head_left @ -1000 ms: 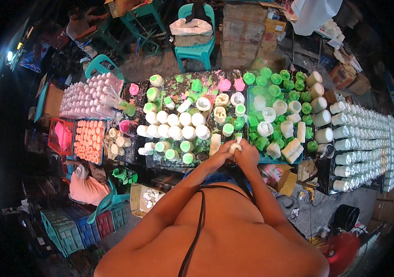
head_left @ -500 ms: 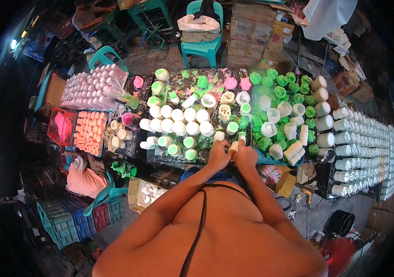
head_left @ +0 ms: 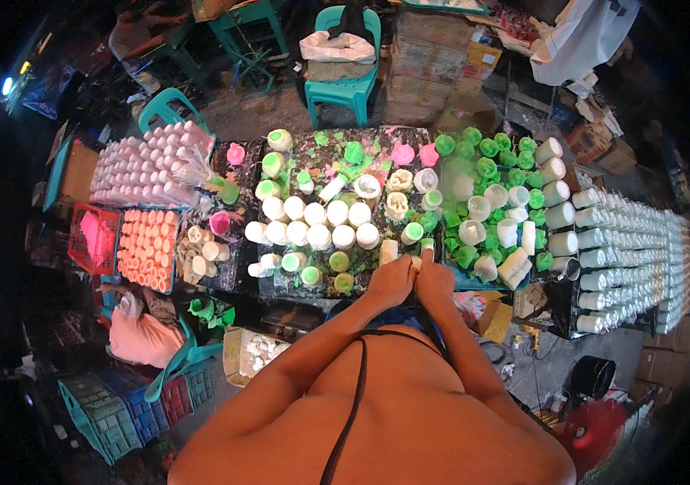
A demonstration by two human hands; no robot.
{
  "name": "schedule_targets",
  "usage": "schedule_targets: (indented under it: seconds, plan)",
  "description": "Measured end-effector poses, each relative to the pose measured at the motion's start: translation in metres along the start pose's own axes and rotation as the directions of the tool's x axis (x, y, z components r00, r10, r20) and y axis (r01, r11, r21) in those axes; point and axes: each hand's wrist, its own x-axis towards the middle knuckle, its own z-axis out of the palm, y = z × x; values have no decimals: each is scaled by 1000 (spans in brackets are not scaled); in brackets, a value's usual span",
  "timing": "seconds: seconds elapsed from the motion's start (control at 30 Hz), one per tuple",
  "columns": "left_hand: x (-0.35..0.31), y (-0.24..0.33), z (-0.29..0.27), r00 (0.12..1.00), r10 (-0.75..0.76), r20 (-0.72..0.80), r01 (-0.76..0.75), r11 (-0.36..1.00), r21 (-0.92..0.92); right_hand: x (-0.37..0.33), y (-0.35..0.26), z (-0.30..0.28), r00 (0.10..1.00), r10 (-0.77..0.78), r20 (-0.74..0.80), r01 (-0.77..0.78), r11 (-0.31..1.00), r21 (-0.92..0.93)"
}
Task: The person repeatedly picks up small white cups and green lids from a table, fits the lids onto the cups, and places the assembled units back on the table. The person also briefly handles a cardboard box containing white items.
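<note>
My left hand (head_left: 393,280) and my right hand (head_left: 434,280) meet at the near edge of the table, fingers closed. Between them is a small cream-white piece (head_left: 416,263), mostly covered by the fingers, so its kind cannot be made out. Just beyond my left hand stands a cream cylinder (head_left: 389,251). A white cylinder with a green top (head_left: 412,233) leans a little past the hands. Left of them are rows of plain white cylinders (head_left: 337,213) and several green-topped ones (head_left: 311,276). Cream hollow moulds (head_left: 397,205) stand farther back.
Right of the hands, a blue tray (head_left: 474,283) holds green cup-shaped pieces and white moulds. Many white cylinders (head_left: 603,259) stand in rows at far right. Orange pieces fill a tray (head_left: 174,279) at left, near a red basket (head_left: 77,242). A person in pink (head_left: 147,335) is at lower left.
My hands have drawn closer together, and the cream-white piece is more hidden by my fingers. The whole view has shifted slightly.
</note>
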Motion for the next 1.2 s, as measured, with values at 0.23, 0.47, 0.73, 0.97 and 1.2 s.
schedule_targets:
  seconds: [0.23, 0.47, 0.73, 0.97, 1.2]
  plan:
    - [-18, -6, -10, 988, 128, 85, -96, 947, -306, -33, 9, -43, 999, 38, -39, -29, 975, 221]
    - [-17, -53, 7, 998, 60, 22, -44, 897, -439, 25, 17, -98, 992, 0, -123, 71, 818, 572]
    - [-18, -73, -24, 972, -209, -106, 137, 874, -466, 263, -26, -54, 837, -441, -323, 487, 870, 74]
    - [-27, -80, -6, 893, -378, -246, 171, 788, -591, 317, -66, -1, 875, -473, 105, 465, 757, -459]
    - [10, -49, 9, 928, -347, -134, 229, 817, -529, 309, 0, -12, 891, -453, -27, 443, 856, 267]
